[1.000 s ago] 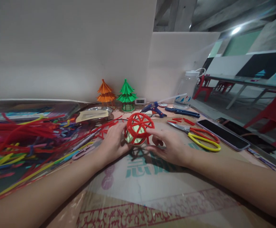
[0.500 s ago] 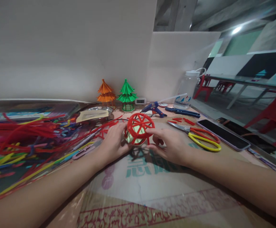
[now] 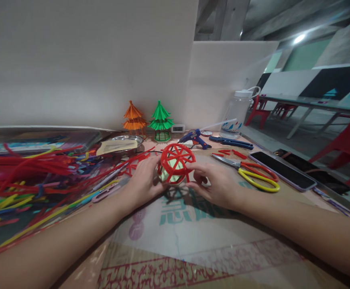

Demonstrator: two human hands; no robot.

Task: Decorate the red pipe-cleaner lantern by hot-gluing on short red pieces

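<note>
Between my two hands, a little above the cardboard, is a red round frame [image 3: 178, 146] bent from pipe cleaners, with spokes across its top ring and short posts below. A pale green part shows inside it. My left hand [image 3: 145, 178] is closed on its left side, thumb low and fingers partly hidden behind. My right hand [image 3: 214, 184] pinches the right rim and a post between thumb and forefinger. Beyond it stand an orange pagoda [image 3: 134, 118] and a green pagoda [image 3: 160, 120], both of pipe cleaners.
Scissors [image 3: 247, 172] with red and yellow handles lie to the right, near a phone [image 3: 283, 170]. A blue glue gun [image 3: 196, 138], pliers [image 3: 231, 142] and a water bottle [image 3: 233, 116] are behind. Loose pipe cleaners [image 3: 27, 172] heap at left, beside a metal dish [image 3: 134, 140].
Almost nothing differs. The red frame and both hands hold nearly the same place, and the view has shifted very slightly.
</note>
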